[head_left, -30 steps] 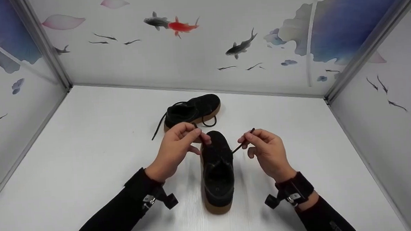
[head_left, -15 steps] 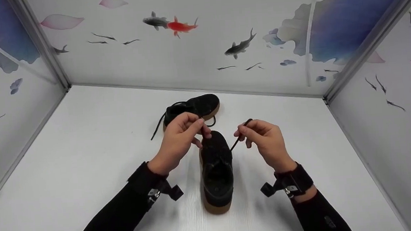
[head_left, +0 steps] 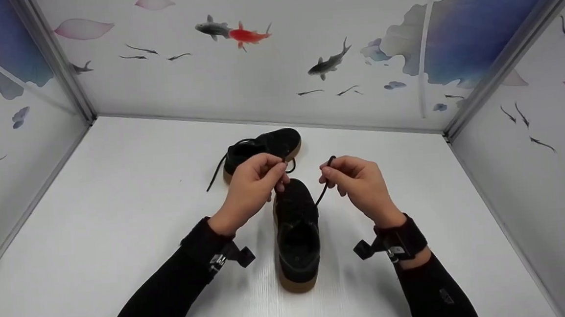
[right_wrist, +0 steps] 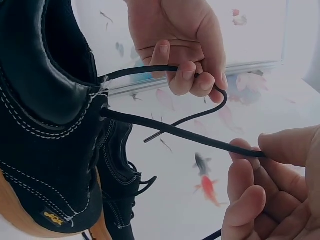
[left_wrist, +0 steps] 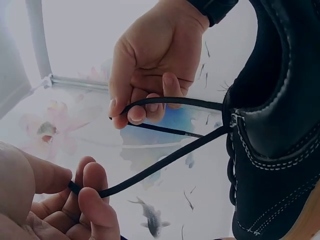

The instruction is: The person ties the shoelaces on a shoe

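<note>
A black shoe (head_left: 298, 236) with a brown sole and white stitching stands on the white table, toe pointing away. My left hand (head_left: 254, 187) pinches one lace end (right_wrist: 127, 71) between thumb and fingers, above the toe's left side. Past those fingertips in the right wrist view, the lace bends and its tip hangs loose. My right hand (head_left: 360, 185) pinches the other lace (left_wrist: 172, 100) to the right of the shoe, at about the same height. Both laces run slack-free from the top of the shoe's opening, spreading apart toward the hands.
Behind the hands lies a second black shoe (head_left: 281, 141), turned sideways, its loose lace (head_left: 216, 175) trailing left. White panels printed with fish and leaves enclose the table (head_left: 144, 225) at the back (head_left: 277, 75) and both sides. A camera mount is strapped to each wrist.
Both hands have risen away from the shoe and drawn closer together, the left moving right and the right moving left. Each still pinches its lace; the shoes stay put.
</note>
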The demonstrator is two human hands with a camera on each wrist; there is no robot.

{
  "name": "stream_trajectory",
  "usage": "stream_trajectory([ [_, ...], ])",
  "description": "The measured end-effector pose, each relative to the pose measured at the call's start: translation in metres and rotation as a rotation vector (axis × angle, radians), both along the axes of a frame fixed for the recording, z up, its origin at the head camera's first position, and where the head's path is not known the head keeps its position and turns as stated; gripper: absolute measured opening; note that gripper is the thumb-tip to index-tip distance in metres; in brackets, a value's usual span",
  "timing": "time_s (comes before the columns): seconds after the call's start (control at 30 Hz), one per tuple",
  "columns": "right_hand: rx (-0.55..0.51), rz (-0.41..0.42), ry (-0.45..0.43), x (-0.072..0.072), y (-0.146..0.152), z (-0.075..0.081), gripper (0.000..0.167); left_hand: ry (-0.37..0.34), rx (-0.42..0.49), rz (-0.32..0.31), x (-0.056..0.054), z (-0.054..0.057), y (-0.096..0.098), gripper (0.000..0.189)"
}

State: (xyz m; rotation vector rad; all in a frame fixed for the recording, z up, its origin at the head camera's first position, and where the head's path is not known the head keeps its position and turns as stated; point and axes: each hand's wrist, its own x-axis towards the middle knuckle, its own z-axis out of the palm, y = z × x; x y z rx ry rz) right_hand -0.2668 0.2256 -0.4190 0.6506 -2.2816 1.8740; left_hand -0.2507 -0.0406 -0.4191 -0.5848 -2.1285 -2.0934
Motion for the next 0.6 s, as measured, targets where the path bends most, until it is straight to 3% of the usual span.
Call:
stream_trajectory([
  [0.27,0.007,-0.009,0.028,-0.002,-0.005,0.010,0.016,0.019,0.006,-0.003,-0.002,0.006,0.005,0.015],
  [0.6,0.017,-0.029,0.094,0.000,-0.009,0.023,0.007,0.075,0.015,0.002,-0.002,0.014,0.006,0.014],
])
